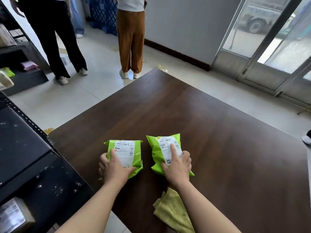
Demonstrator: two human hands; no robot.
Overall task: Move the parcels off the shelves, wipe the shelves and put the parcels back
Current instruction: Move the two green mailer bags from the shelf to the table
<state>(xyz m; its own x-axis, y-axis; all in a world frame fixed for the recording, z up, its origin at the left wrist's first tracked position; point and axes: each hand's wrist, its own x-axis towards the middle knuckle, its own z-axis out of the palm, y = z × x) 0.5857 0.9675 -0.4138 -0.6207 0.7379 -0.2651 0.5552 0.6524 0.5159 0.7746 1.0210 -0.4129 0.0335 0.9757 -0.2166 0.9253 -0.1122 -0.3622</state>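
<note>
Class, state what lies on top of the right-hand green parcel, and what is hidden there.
A white label is stuck on the right-hand green parcel, and the right hand grips its near end, forefinger along the label. The hand covers the label's near corner.

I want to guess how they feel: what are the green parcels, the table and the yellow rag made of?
The left green parcel and right green parcel look like thin, glossy plastic film: shiny and crinkled. The table looks like dark wood or wood-look laminate, smooth with grain lines. The yellow rag seems soft matte cloth, rumpled.
</note>
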